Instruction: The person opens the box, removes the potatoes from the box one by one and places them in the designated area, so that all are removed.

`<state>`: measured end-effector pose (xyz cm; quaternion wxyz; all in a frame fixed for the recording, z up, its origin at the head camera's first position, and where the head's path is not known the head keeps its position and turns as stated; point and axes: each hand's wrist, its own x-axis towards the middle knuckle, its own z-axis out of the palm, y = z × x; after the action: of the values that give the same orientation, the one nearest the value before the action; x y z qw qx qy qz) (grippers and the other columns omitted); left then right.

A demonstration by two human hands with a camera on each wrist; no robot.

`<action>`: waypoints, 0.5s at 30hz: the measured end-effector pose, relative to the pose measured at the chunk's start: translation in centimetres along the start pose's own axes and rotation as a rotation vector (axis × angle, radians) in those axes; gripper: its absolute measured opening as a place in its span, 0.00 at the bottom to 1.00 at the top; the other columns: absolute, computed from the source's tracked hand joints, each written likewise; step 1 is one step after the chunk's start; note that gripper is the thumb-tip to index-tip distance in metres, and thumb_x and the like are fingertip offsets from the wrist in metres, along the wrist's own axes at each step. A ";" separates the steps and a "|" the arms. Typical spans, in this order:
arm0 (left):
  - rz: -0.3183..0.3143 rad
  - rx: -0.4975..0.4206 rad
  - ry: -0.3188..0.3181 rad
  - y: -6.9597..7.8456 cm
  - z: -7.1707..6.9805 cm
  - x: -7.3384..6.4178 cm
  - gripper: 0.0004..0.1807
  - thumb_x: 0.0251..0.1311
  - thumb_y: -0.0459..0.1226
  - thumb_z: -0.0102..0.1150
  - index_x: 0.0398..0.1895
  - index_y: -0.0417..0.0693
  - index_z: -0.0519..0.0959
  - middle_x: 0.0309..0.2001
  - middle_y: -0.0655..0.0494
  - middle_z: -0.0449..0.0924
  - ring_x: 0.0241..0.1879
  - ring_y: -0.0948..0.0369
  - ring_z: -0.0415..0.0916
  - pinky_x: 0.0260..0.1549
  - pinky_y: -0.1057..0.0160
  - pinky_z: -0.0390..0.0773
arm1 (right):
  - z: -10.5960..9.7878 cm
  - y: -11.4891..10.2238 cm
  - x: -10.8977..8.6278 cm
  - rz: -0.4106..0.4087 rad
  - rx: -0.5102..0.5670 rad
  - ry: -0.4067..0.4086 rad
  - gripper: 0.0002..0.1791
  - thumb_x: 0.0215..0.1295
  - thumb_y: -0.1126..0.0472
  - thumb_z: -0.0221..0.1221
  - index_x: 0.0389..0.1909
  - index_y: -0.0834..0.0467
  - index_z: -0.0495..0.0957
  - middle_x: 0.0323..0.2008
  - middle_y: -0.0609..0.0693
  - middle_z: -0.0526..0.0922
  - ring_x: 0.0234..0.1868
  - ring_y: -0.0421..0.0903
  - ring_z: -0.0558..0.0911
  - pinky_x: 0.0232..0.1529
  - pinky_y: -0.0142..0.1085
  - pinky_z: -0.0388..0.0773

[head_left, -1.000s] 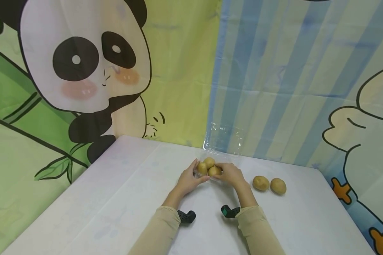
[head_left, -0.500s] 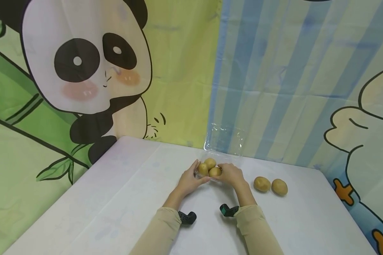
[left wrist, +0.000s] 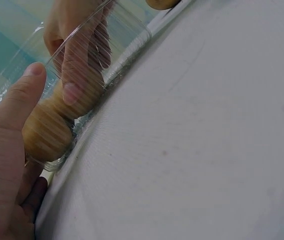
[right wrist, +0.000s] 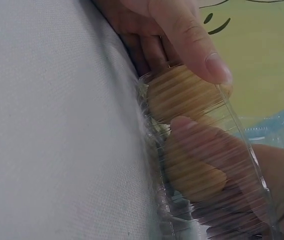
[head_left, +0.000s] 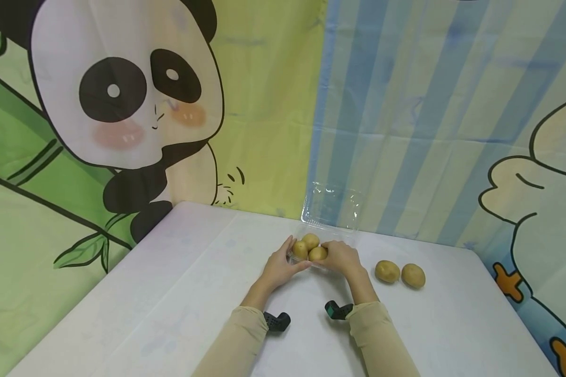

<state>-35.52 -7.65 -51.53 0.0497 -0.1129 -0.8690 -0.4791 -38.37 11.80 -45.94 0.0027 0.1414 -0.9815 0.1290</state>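
A clear plastic clamshell box (head_left: 306,260) sits on the table, its lid (head_left: 332,207) standing open at the back. Inside it are three potatoes, among them one at the left (head_left: 300,250) and one at the back (head_left: 310,241). My left hand (head_left: 278,268) grips the left end of the box, its thumb (left wrist: 29,82) at the rim and its other fingers around the outside. My right hand (head_left: 341,257) reaches into the right side and holds the third potato (head_left: 318,254). Its thumb (right wrist: 194,135) shows through the ribbed front wall, against that potato.
Two more potatoes, one nearer (head_left: 387,272) and one farther right (head_left: 413,276), lie side by side on the white table (head_left: 207,293), right of my right hand. A printed curtain (head_left: 269,104) hangs along the table's back edge, close behind the lid.
Both hands keep their places at the box, and the potatoes stay where they were. The head view has shifted only very slightly.
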 end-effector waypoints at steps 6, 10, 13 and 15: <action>-0.005 -0.003 0.001 0.0 0.0 0.0 0.60 0.44 0.67 0.61 0.76 0.51 0.47 0.72 0.56 0.58 0.72 0.53 0.55 0.71 0.49 0.56 | 0.1 0.3 0.2 -0.009 0.011 0.015 0.32 0.46 0.38 0.68 0.49 0.53 0.82 0.30 0.46 0.81 0.29 0.45 0.74 0.26 0.37 0.68; -0.010 -0.008 0.000 0.2 -0.1 -0.1 0.59 0.45 0.67 0.62 0.76 0.51 0.48 0.72 0.55 0.59 0.72 0.53 0.55 0.71 0.49 0.56 | 0.1 0.3 0.2 -0.009 0.025 0.015 0.33 0.46 0.37 0.68 0.50 0.53 0.81 0.33 0.47 0.83 0.30 0.45 0.75 0.28 0.38 0.71; -0.009 -0.014 -0.002 0.2 -0.1 -0.1 0.60 0.45 0.67 0.62 0.75 0.49 0.47 0.72 0.55 0.59 0.72 0.53 0.55 0.70 0.49 0.57 | 0.0 0.3 0.1 -0.018 0.034 0.020 0.34 0.46 0.38 0.69 0.51 0.54 0.81 0.36 0.49 0.84 0.31 0.45 0.76 0.30 0.39 0.73; -0.013 -0.014 -0.004 0.2 0.0 0.0 0.60 0.45 0.67 0.61 0.75 0.50 0.47 0.72 0.55 0.58 0.72 0.53 0.55 0.71 0.49 0.56 | -0.1 0.3 0.0 -0.026 0.041 0.024 0.33 0.46 0.39 0.69 0.51 0.55 0.80 0.37 0.49 0.84 0.32 0.45 0.76 0.31 0.40 0.74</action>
<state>-35.43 -7.59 -51.35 0.0440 -0.1087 -0.8664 -0.4855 -38.47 12.09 -45.92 0.0134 0.1528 -0.9766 0.1509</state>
